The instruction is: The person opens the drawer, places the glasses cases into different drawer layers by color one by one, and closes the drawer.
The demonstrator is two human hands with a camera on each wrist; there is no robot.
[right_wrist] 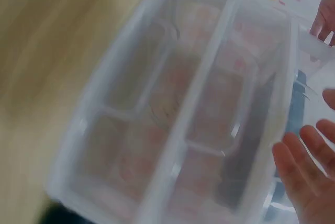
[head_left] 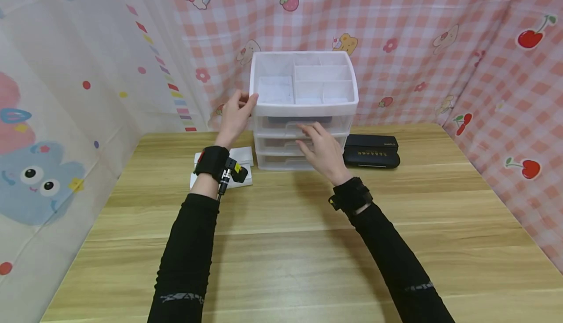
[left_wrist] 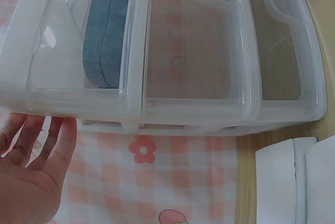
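A white plastic drawer unit (head_left: 304,105) with three clear drawers stands at the back of the table. My left hand (head_left: 237,117) touches its upper left side, and in the left wrist view the fingers (left_wrist: 64,143) lie along the side wall. In front of the top drawer (head_left: 274,126) is my right hand (head_left: 324,151), its fingertips close to the drawer's handle. The right wrist view shows that hand's fingers (right_wrist: 293,174) extended, with nothing between them. Inside the top drawer lies a blue fabric case (left_wrist: 104,41). The two lower drawers show no contents.
Divided compartments (head_left: 323,74) form the unit's top. White flat items (head_left: 242,156) lie to its left, partly behind my left wrist. Two black cases (head_left: 371,159) sit against its right side. Patterned curtains (head_left: 396,15) hang behind the wooden table (head_left: 281,254) and along its sides.
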